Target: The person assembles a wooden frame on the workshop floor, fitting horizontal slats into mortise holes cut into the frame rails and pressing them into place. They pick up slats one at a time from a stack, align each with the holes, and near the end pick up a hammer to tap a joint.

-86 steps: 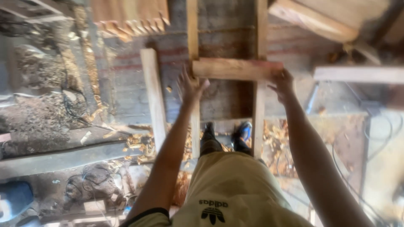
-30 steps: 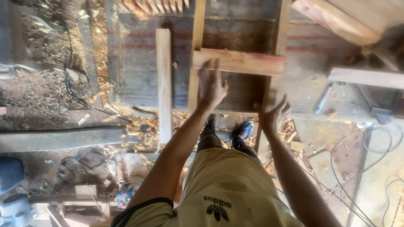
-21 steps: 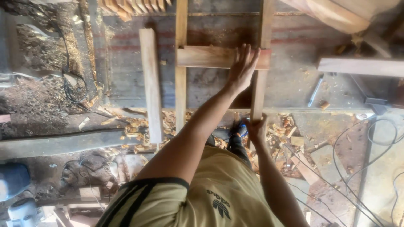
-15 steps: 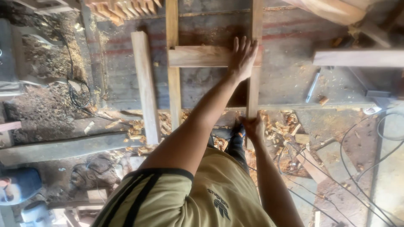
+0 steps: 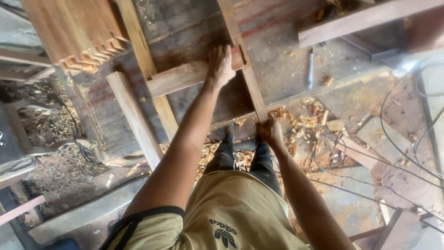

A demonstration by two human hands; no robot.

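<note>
The left hand (image 5: pixel 221 65) lies palm-down on the right end of the wooden crosspiece (image 5: pixel 185 78), fingers curled over its far edge, pressing on it rather than pinching it. The crosspiece lies across two long wooden rails on the workbench top (image 5: pixel 282 51). Its right end, under the left hand, meets the right rail (image 5: pixel 240 55); its left end crosses the left rail (image 5: pixel 143 60).

The right hand (image 5: pixel 270 132) closes around the near end of the right rail, at the near edge of the bench. The fingers wrap the wood, though how tightly cannot be told from this angle.

Left of the left-hand grip, beyond the left rail, a loose wooden board (image 5: pixel 134 118) lies roughly parallel to the rails. Farther left and away from the grip, a stack of boards with notched ends (image 5: pixel 78 37) overhangs the bench. Right of the left hand, a slim metal tool (image 5: pixel 311 69), possibly a chisel, lies on the bench, well apart from both hands. Below the right hand, wood shavings (image 5: pixel 310 115) cover the floor, and black cables (image 5: pixel 397 139) run to the right.
</note>
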